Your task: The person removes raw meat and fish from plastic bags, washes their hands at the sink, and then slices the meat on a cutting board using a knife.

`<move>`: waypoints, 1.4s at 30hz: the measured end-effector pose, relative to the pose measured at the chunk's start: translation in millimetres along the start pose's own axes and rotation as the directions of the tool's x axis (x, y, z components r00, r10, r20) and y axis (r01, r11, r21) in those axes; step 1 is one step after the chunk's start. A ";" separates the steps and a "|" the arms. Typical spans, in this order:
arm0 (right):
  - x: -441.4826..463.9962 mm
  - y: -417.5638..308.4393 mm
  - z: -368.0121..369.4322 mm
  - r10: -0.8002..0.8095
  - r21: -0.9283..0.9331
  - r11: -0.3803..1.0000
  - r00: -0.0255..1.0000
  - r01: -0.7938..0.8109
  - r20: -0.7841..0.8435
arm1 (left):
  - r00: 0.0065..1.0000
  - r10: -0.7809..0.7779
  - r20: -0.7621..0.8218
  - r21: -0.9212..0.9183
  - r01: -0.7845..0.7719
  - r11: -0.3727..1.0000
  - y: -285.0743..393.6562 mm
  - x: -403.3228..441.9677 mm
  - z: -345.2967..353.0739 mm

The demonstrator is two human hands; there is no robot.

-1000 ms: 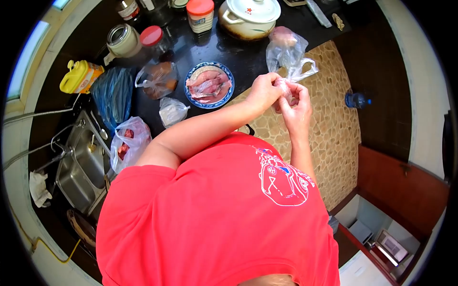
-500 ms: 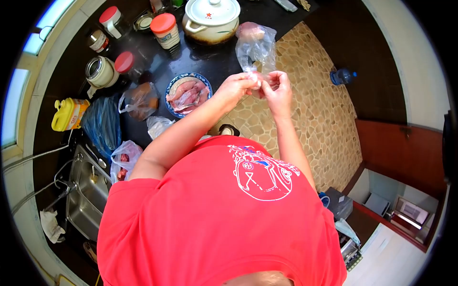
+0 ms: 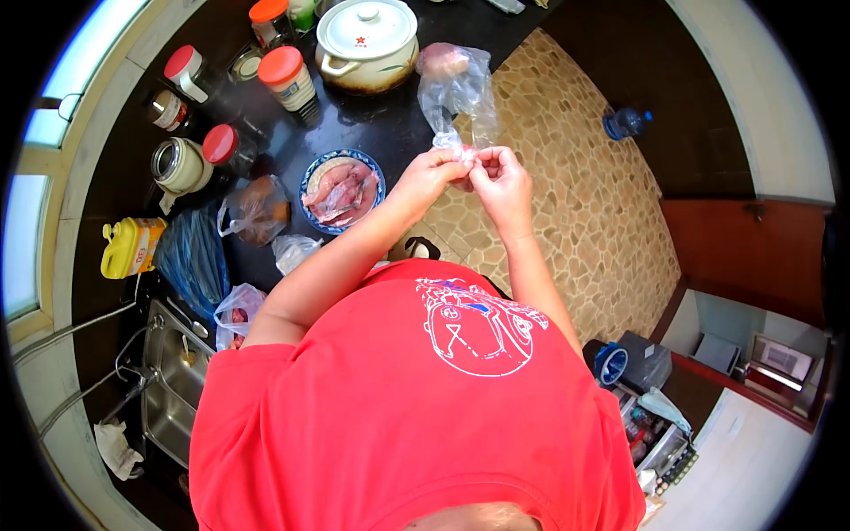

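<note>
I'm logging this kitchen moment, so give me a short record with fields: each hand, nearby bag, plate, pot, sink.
Left hand: fingertips pinching clear plastic
Right hand: fingers at the same spot, close to the left hand's
Nearby bag: clear, something pinkish inside; whether it joins the pinched plastic is unclear
Plate: blue-patterned rim, pale pink raw pieces on it
Pot: white, lid on
Sink: metal, on the person's left

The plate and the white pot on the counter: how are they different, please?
The plate is shallow, the pot deeper. The plate lies open, showing pink meat; the pot is lidded. The plate has a blue rim; the pot, a red star. Both rest on the dark counter.
</note>
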State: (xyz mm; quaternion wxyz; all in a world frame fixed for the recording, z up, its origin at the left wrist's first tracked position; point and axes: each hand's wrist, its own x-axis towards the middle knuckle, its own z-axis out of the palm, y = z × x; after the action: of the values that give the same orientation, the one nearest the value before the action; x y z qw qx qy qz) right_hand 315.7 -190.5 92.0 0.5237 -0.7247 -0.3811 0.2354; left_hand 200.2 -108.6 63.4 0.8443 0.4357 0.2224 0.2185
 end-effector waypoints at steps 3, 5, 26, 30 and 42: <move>0.9 1.4 -2.9 0.035 0.045 0.998 0.999 -0.036 0.014 | 0.990 0.017 0.139 0.252 -0.051 0.966 -5.8 2.5 -9.5; -0.2 -3.1 -2.7 0.057 0.099 0.993 0.998 -0.059 0.018 | 0.975 0.186 0.123 0.538 -0.223 0.813 -4.6 -0.4 -9.2; 3.3 -26.1 29.5 -0.014 -0.330 0.943 0.995 0.047 0.101 | 0.772 0.605 0.195 0.981 -0.158 -0.114 -22.1 10.8 -35.3; 17.0 -7.7 36.4 0.102 -0.202 0.977 0.985 -0.072 0.140 | 0.853 0.514 0.088 0.996 -0.072 -0.050 -16.6 12.0 -58.0; 68.8 -23.2 83.3 0.076 -0.056 0.997 0.944 -0.061 0.322 | 0.867 0.498 0.015 0.960 -0.152 0.236 -0.1 23.6 -102.8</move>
State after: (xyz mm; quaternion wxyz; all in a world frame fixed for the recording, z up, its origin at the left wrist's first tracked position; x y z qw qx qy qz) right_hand 288.1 -83.6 89.4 0.4291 -0.7005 -0.4418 0.3605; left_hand 161.1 -29.7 5.3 0.3195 0.8413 0.3326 0.2819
